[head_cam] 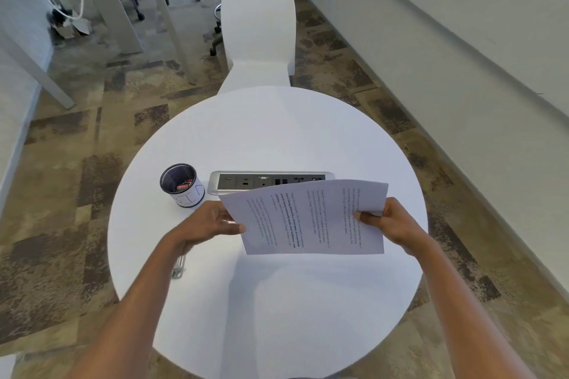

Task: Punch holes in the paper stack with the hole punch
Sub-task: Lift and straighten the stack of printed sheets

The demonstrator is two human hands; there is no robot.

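Gripping the paper stack [308,218] by its side edges above the worktop [277,138], left hand [206,224] and right hand [397,224] likely square the sheets for the hole punch [178,268], half hidden under the left wrist

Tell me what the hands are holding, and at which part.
Both hands hold the paper stack above the table. The left hand pinches its left edge; the right hand grips its right edge, thumb on top.

White paper stack [314,218] with black print, white round table [277,138], black mesh cup [181,184], brown mottled carpet [92,188].
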